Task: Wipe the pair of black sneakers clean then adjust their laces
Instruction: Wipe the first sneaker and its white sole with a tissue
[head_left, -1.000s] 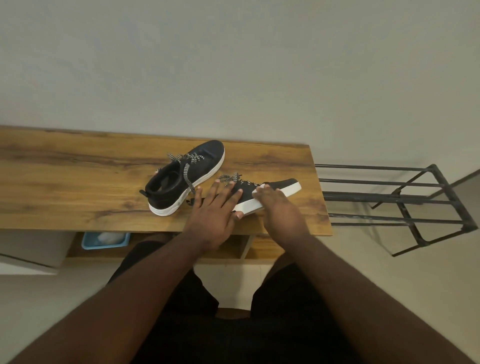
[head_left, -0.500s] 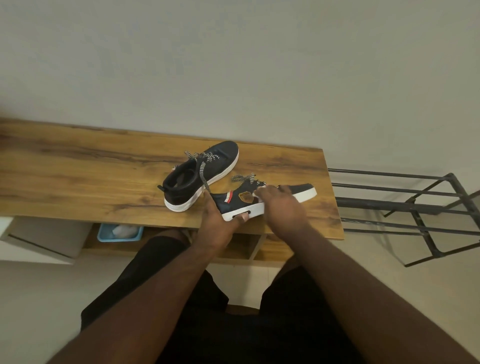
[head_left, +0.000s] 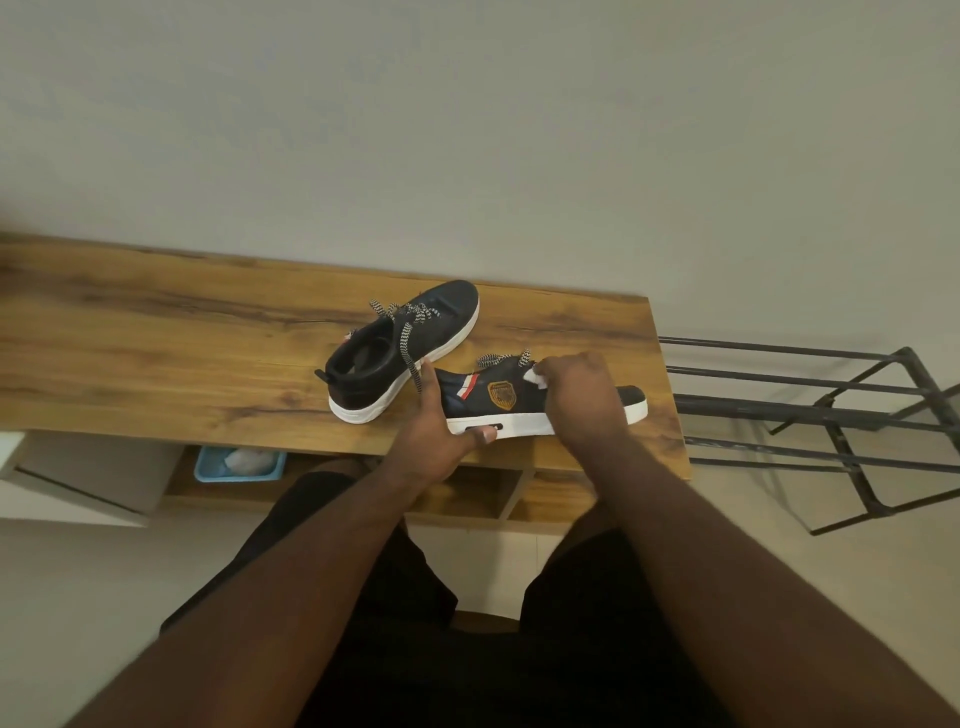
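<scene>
Two sneakers on the table (head_left: 156, 364): far sneaker (head_left: 400, 353) behind-left of near sneaker (head_left: 519, 405); rack (head_left: 831, 415) right.

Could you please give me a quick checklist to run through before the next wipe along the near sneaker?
1. Left hand grips the near sneaker at heel and sole: ok.
2. Right hand holds the white wipe: ok.
3. Wipe touching the upper by the laces: ok.
4. Sneaker tipped so its side faces up: ok.
5. Far sneaker clear of the hands: not ok, its lace hangs by the left thumb.
6. Wipe still clean: cannot tell.
</scene>
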